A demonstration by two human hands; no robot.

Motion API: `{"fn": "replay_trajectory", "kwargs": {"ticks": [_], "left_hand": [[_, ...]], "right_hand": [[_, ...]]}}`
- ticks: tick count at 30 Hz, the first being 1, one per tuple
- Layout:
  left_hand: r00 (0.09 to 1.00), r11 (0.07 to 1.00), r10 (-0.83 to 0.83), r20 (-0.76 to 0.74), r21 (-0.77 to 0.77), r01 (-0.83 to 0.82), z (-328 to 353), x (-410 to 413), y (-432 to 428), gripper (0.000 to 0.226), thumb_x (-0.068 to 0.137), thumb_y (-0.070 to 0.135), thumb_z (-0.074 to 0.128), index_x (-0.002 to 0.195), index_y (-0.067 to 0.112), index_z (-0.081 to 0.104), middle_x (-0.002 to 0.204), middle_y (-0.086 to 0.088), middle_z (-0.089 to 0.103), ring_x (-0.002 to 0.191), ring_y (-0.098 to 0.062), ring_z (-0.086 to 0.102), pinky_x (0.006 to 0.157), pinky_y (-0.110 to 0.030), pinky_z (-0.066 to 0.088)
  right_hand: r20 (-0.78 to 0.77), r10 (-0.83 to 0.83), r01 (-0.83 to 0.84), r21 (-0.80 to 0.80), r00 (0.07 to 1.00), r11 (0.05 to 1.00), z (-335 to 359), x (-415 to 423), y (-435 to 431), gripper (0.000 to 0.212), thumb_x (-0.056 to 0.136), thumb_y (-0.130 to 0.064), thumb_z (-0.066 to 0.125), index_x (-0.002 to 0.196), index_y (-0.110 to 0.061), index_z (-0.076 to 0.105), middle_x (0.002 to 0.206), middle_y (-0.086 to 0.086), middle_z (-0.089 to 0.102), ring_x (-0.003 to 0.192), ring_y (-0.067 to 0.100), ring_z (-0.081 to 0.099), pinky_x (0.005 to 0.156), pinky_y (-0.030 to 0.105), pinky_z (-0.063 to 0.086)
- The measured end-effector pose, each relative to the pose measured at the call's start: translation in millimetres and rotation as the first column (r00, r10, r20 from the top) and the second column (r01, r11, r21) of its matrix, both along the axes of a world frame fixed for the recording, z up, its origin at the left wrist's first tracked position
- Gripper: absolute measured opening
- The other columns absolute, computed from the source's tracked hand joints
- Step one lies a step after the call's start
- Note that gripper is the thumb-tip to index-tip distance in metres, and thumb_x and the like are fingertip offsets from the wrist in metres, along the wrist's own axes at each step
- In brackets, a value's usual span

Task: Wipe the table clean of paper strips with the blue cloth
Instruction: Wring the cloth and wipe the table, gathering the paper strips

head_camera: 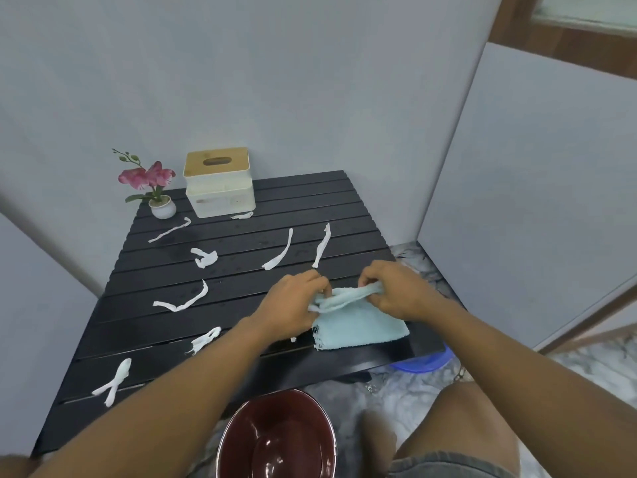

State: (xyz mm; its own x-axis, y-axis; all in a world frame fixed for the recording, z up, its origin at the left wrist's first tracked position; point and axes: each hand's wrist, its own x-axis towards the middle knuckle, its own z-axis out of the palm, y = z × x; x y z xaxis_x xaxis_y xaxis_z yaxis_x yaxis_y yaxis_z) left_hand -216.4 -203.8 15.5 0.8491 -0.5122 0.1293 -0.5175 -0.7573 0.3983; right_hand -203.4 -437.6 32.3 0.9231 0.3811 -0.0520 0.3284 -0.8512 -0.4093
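Note:
A light blue cloth (358,326) lies near the right front corner of the black slatted table (303,194). Its far edge is bunched up and lifted off the slats. My left hand (293,305) pinches the left end of that bunched edge, and my right hand (393,291) pinches the right end. Several white paper strips lie scattered over the table: one at the front left (113,381), one under my left forearm (203,339), a curved one mid-left (186,301), a crumpled one (205,258) and two long ones (279,251) (322,244) beyond my hands.
A white tissue box with a wooden lid (219,182) and a small potted pink orchid (155,188) stand at the table's far left. A dark red bowl (279,439) sits on the floor below the front edge. A blue basin (424,362) shows under the right corner. My knee (458,419) is close by.

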Motion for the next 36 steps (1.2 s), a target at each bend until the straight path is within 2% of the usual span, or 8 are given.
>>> {"fn": "replay_trajectory", "kwargs": {"ticks": [6,11,15,20,27,29,32,36], "left_hand": [[0.992,0.989,-0.117,0.054,-0.083,0.121,-16.2,-18.2,14.1,0.023,0.075,0.011,0.062,0.094,0.023,0.059,0.11,0.009,0.059,0.099,-0.018,0.057,0.089,-0.038,0.041],[0.975,0.975,-0.221,0.035,-0.001,0.221,-30.4,-29.7,26.4,0.041,0.079,0.065,0.057,0.104,0.032,0.059,0.127,0.012,0.05,0.111,-0.009,0.047,0.103,-0.029,0.028],[0.972,0.983,-0.184,0.147,0.044,0.179,-27.4,-29.3,18.1,0.021,0.081,0.039,0.064,0.097,0.026,0.059,0.117,0.007,0.056,0.104,-0.015,0.053,0.107,-0.036,0.029],[0.981,0.999,0.003,0.194,0.046,-0.012,-17.9,-17.7,11.4,0.027,0.08,0.02,0.061,0.106,0.027,0.054,0.117,0.011,0.056,0.114,-0.013,0.051,0.114,-0.034,0.012],[0.985,0.993,0.109,0.138,0.038,-0.115,-24.2,-17.7,23.0,0.04,0.083,0.026,0.059,0.122,0.03,0.05,0.124,0.012,0.052,0.116,-0.014,0.049,0.11,-0.034,0.017],[0.985,0.989,0.137,0.109,0.033,-0.141,-29.4,-19.7,31.1,0.039,0.086,0.028,0.057,0.125,0.028,0.051,0.128,0.009,0.051,0.118,-0.015,0.049,0.112,-0.036,0.018],[0.983,0.987,0.152,0.106,0.044,-0.157,-37.4,-25.6,40.2,0.043,0.088,0.035,0.055,0.13,0.026,0.051,0.14,0.004,0.047,0.129,-0.017,0.043,0.114,-0.038,0.016],[0.984,0.986,0.148,0.098,0.062,-0.155,-45.9,-33.9,45.9,0.054,0.092,0.049,0.04,0.142,0.029,0.039,0.154,0.003,0.03,0.142,-0.017,0.025,0.117,-0.036,0.005]], "right_hand": [[-0.015,0.063,-0.064,-0.022,0.998,0.998,-7.8,-18.1,-4.2,0.013,0.07,-0.021,0.061,0.082,-0.028,0.063,0.081,-0.011,0.06,0.081,0.01,0.051,0.074,0.037,0.047],[-0.019,0.146,-0.147,-0.091,0.989,0.985,-13.8,-28.3,-9.1,0.025,0.067,-0.042,0.069,0.09,-0.032,0.064,0.092,-0.014,0.052,0.091,0.007,0.04,0.085,0.034,0.041],[-0.019,0.21,-0.209,-0.198,0.978,0.958,-16.1,-31.8,-9.2,0.068,0.066,-0.066,0.061,0.129,-0.043,0.049,0.129,-0.013,0.042,0.115,0.01,0.038,0.098,0.032,0.031],[0.092,0.089,-0.053,-0.336,0.992,0.94,-16.2,-42.8,2.6,0.059,0.079,-0.063,0.052,0.133,-0.039,0.048,0.108,-0.003,0.046,0.097,0.021,0.051,0.081,0.034,0.043],[-0.029,-0.255,0.254,-0.036,0.966,0.967,-14.9,-55.5,24.4,0.061,0.085,-0.067,0.039,0.128,-0.029,0.056,0.113,0.001,0.047,0.103,0.027,0.057,0.09,0.037,0.045],[0.05,-0.165,0.167,-0.027,0.985,0.986,-13.1,-48.8,18.2,0.058,0.087,-0.061,0.043,0.136,-0.03,0.049,0.129,0.001,0.044,0.118,0.023,0.05,0.098,0.039,0.041],[0.046,0.121,-0.119,-0.042,0.992,0.992,-20.1,-42.6,16.4,0.071,0.087,-0.064,0.045,0.148,-0.035,0.025,0.159,-0.003,0.011,0.146,0.016,0.007,0.118,0.037,0.012],[0.08,0.215,-0.196,-0.196,0.973,0.961,-45.3,-37.3,33.4,0.077,0.085,-0.074,0.034,0.148,-0.045,0.002,0.16,-0.008,-0.01,0.145,0.015,-0.017,0.118,0.041,-0.005]]}}
